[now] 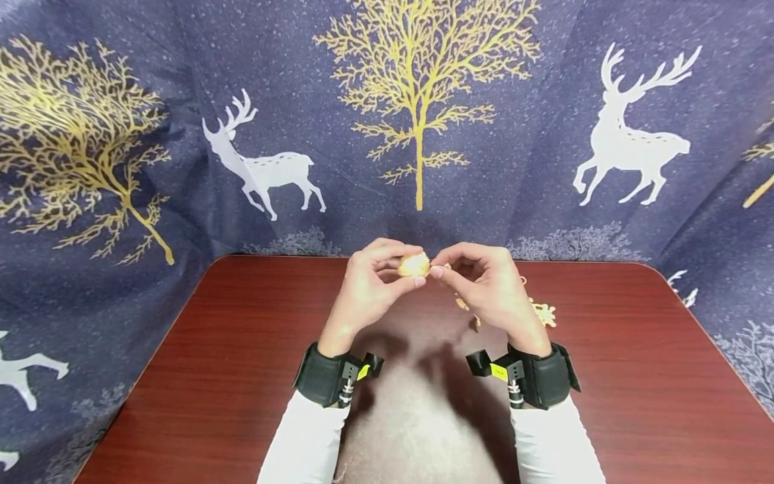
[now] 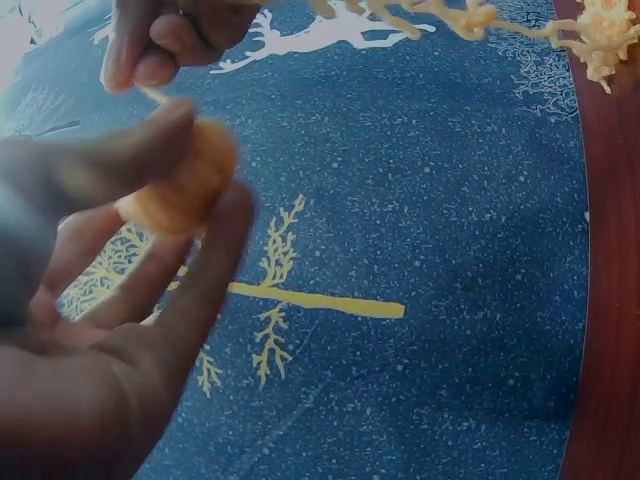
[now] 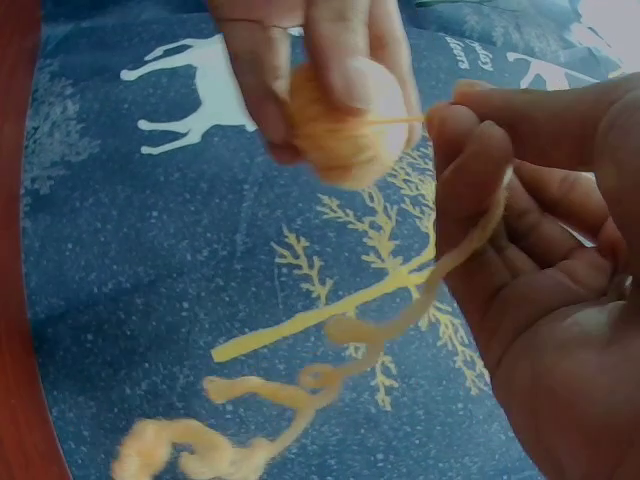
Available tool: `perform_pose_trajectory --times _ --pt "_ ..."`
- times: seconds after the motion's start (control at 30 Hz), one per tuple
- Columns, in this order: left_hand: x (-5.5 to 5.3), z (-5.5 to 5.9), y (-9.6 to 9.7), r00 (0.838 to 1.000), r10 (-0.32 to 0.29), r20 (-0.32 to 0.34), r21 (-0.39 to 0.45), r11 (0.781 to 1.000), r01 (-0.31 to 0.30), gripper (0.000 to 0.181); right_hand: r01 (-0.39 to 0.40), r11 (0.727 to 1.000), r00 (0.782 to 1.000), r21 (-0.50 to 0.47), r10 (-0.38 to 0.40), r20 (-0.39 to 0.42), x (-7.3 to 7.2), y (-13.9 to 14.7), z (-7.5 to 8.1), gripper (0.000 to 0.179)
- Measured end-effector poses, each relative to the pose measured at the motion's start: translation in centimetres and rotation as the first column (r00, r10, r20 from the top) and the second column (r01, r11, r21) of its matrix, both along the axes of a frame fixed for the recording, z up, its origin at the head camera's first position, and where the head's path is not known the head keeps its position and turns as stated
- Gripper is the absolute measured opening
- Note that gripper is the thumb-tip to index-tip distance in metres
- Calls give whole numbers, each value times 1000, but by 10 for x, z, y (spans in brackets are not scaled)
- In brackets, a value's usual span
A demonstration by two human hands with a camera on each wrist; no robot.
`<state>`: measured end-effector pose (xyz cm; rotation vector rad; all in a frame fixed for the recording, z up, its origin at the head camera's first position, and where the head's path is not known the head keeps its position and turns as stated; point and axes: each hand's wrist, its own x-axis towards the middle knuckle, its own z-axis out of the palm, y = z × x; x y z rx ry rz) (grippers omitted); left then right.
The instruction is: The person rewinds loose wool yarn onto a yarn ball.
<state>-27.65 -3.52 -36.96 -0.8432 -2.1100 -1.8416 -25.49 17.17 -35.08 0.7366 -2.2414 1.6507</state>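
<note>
Between the thumb and fingers of my left hand (image 1: 373,286) is a small yellow ball of yarn (image 1: 414,265), held above the table's far part. My right hand (image 1: 491,282) pinches the yarn strand close beside the ball. In the right wrist view a short taut length runs from the ball (image 3: 345,125) to my right fingertips. Below those fingers the loose yarn (image 3: 385,325) hangs down, kinked and curled. The left wrist view shows the ball (image 2: 190,185) blurred in my left fingers.
A tangled heap of the same yarn (image 1: 543,313) lies on the red-brown table (image 1: 611,349), right of my right hand. Behind the table hangs a dark blue cloth (image 1: 465,222) with white deer and yellow trees. Both wrists wear black straps (image 1: 323,375).
</note>
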Motion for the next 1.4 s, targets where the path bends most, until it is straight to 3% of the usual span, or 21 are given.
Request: perform_pose_trajectory --times 0.1,0.2,0.27,0.4,0.5,0.67,0.77,0.87,0.93,1.1,1.2,1.4 --pt "-1 -1 -1 998 -68 14 -75 995 69 38 3 998 998 -64 -7 -61 -1 1 0 8" --pt "-1 -1 -3 983 -179 43 -80 980 181 39 1 990 996 -138 -14 -92 -3 2 -1 9" --pt "0 0 -3 961 -268 71 -43 962 271 40 -2 983 995 -182 -16 -97 -5 2 -2 9" --pt "4 3 -4 902 -418 109 70 908 413 48 -5 970 996 -244 -17 -88 -6 1 -2 7" --pt "5 5 -3 883 -460 99 104 887 450 58 15 962 996 -273 -38 -79 -6 0 -2 8" --pt "7 7 -1 881 -470 64 86 882 464 71 42 953 997 -299 -57 -45 -7 -3 -4 8" --pt "8 8 -1 875 -481 55 60 876 478 69 52 959 998 -279 -62 -28 -9 -5 -7 8" --pt "10 8 -1 877 -478 47 24 879 477 58 52 967 998 -251 -62 -32 -12 -7 -10 8" --pt "11 8 -1 890 -454 40 8 891 454 51 50 969 998 -243 -59 -30 -14 -7 -12 7" --pt "12 8 -1 912 -407 48 92 911 402 46 58 982 998 -182 -52 35 -17 -7 -14 6" --pt "11 8 0 921 -388 46 148 914 378 46 36 995 996 -93 -28 87 -17 -6 -14 9" --pt "7 8 1 983 -184 -13 125 975 185 45 -40 996 991 85 29 128 -14 -3 -12 5"
